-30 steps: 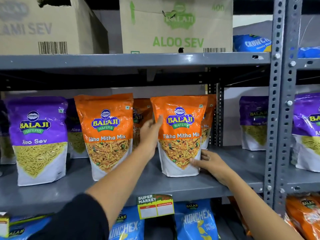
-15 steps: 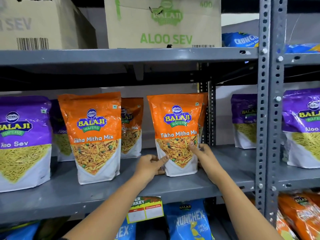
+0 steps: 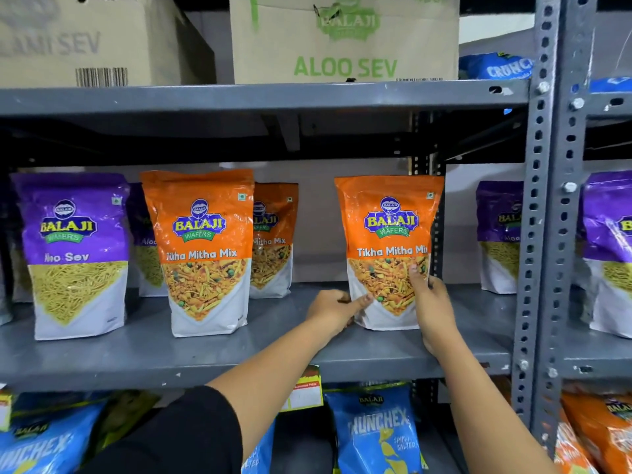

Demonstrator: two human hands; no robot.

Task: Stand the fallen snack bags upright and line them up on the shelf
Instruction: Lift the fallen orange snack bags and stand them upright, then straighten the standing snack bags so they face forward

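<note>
I have both hands on the glossy orange plastic pouch of Tikha Mitha Mix (image 3: 388, 251), which stands upright on the grey metal shelf (image 3: 136, 354). My left hand (image 3: 333, 311) pinches its lower left corner, thumb on the front face and the other fingers tucked behind; my right hand (image 3: 432, 306) clasps its lower right edge the same way, so each grip is pressed onto the pouch.

As I judge it, most of the job is done. Left of my left grip, well apart from the held pouch, a second orange Tikha Mitha Mix pouch (image 3: 205, 254) stands upright, with a purple Aloo Sev pouch (image 3: 77, 254) just beyond it. I see no bag lying flat on this level. What seems left is spacing: the gap between the held pouch and its orange neighbour is wider than the gap further left.

A third orange pouch (image 3: 273, 241) behind the second is half covered, as are purple pouches further back. Right of my right grip, past the perforated grey upright post (image 3: 547, 206), more purple pouches (image 3: 608, 251) are cut by the frame edge. The held pouch's base behind my fingers is hidden, so I cannot tell whether it sits flat.
</note>
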